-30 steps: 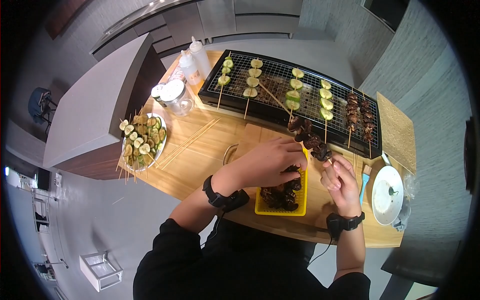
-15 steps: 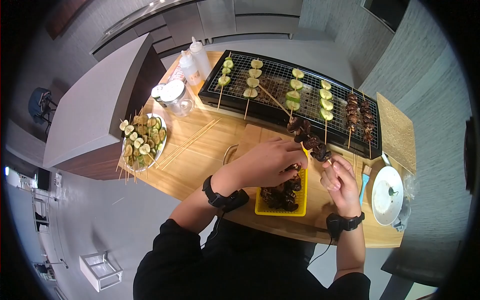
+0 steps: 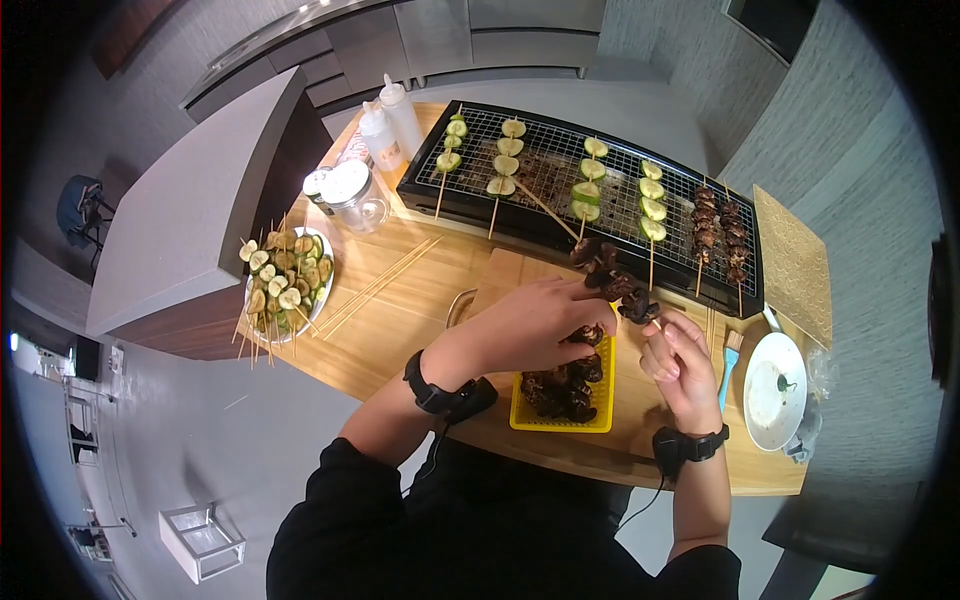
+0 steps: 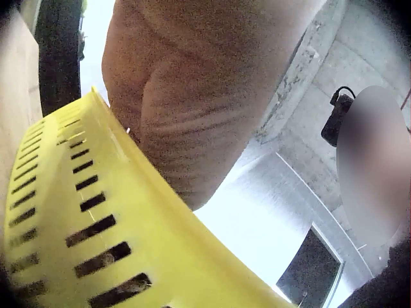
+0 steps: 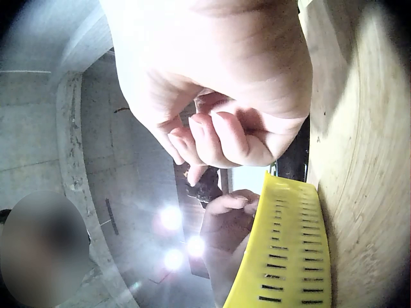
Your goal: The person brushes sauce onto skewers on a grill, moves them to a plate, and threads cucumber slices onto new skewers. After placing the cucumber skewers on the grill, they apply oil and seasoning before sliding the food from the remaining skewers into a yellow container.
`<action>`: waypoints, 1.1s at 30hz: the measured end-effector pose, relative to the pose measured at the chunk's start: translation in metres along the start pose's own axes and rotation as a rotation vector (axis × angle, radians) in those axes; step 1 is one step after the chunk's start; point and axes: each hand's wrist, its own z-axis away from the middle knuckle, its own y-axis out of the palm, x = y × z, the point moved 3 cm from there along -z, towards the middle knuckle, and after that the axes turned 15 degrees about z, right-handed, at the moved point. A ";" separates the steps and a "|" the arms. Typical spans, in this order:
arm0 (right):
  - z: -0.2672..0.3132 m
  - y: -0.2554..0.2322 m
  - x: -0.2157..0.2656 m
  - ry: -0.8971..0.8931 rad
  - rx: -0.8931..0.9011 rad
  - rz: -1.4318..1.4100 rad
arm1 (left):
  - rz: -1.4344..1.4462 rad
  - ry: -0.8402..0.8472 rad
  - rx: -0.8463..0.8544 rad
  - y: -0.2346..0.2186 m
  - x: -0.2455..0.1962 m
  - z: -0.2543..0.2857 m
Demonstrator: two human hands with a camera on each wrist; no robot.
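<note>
My right hand [image 3: 685, 365] pinches the near end of a bamboo skewer threaded with several dark, glossy brown food pieces [image 3: 600, 270], which look like mushrooms. The skewer slants away to the left, its bare tip overlapping the grill's front edge in the head view. My left hand [image 3: 535, 325] reaches over a yellow slotted basket [image 3: 605, 425], fingers bent down close beside the skewered pieces. More dark pieces [image 3: 560, 392] lie in the basket. In the left wrist view the basket wall [image 4: 154, 212] hides my left fingertips, and I cannot tell whether they grip a piece.
A black grill [image 3: 590, 225] holds zucchini-slice skewers [image 3: 652, 208] and dark meat-like skewers [image 3: 705, 230]. To the left are a plate of skewers [image 3: 290, 280], bare sticks [image 3: 380, 285], a jar [image 3: 355, 195] and squeeze bottles [image 3: 380, 135]. A blue brush [image 3: 730, 365] and white pan [image 3: 775, 420] sit right.
The loaded skewer has shifted slightly to the left, with its tip a little lower against the grill. Both hands stay in nearly the same places.
</note>
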 end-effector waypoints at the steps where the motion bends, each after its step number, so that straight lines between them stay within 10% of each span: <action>1: 0.000 0.000 0.000 0.002 -0.003 0.004 | 0.006 -0.009 0.008 0.000 0.000 0.000; 33: 0.000 -0.002 -0.002 0.014 0.006 -0.011 | 0.197 -0.002 0.002 -0.003 -0.001 -0.001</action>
